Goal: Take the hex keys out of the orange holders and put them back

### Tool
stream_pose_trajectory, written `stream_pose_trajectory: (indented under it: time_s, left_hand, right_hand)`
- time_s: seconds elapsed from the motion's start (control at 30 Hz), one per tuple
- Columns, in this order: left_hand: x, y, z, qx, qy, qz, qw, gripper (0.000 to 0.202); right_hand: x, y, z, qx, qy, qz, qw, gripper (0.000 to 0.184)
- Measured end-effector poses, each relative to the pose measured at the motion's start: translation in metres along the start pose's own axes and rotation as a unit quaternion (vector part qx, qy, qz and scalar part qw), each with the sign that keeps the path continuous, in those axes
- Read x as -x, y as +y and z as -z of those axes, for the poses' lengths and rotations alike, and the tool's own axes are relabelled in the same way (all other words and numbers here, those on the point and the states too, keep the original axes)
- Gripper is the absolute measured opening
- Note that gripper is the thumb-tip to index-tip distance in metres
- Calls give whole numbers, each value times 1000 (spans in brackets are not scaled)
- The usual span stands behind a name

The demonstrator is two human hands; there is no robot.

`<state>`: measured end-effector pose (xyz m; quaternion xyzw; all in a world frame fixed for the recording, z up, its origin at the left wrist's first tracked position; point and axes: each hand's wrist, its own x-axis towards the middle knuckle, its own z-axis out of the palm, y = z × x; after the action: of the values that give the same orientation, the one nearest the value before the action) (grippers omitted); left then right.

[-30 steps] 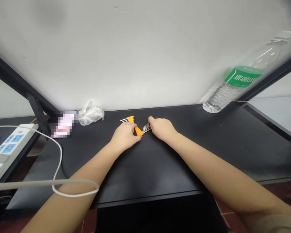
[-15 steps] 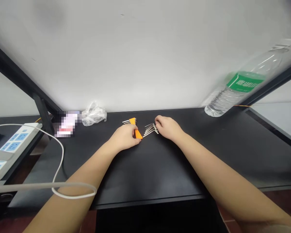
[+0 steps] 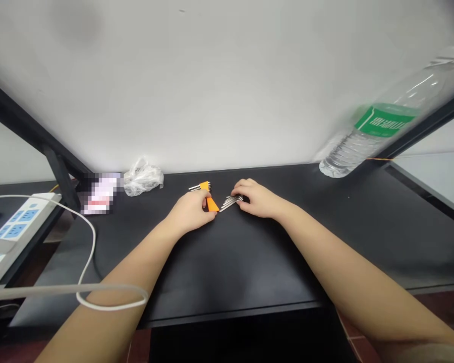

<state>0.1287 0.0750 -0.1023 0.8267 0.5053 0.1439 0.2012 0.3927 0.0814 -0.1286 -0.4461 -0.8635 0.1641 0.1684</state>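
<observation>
A: Which containers do we have here?

B: An orange hex-key holder (image 3: 212, 204), with slim metal keys (image 3: 195, 188) lodged in its far end. By the wall (image 3: 227, 91) we see a crumpled clear plastic bag (image 3: 143, 177), its contents hard to make out, and a clear plastic bottle (image 3: 348, 151) with a green label (image 3: 386, 121).

A: And around us?

B: We are at a black tabletop (image 3: 242, 267) against that pale grey wall. To the left we have a white power strip (image 3: 20, 222) with blue socket panels, and a looping white cable (image 3: 93, 237). Reddish floor tiles (image 3: 139, 343) show below the near edge.

A: Our hands?

B: Apart from each other, near the tabletop's middle. Our left hand (image 3: 191, 212) is clasped on the holder. Our right hand (image 3: 259, 199) has thumb and fingers about the bent ends of a row of L-shaped hex keys (image 3: 230, 202); we cannot tell whether it pinches them.

A: Which way does everything point?

B: The holder's long axis slants from far left to near right. The L-shaped keys' long arms slant the opposite way, their straight ends just beside the holder's near end; we cannot tell if they touch. The slim keys stick out leftward.
</observation>
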Motion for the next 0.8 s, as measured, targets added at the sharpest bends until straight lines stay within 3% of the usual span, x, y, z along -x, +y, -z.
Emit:
stream_pose_trajectory:
  time_s: [0.47,0.8]
  left_hand:
    - [0,0,0,24,6,-1,1000,26]
    - [0,1,0,14,1,-6,1000,23]
  right_hand:
    - [4,4,4,31,18,-42,999,32]
    - [7,13,6,19,34,-61,997,40]
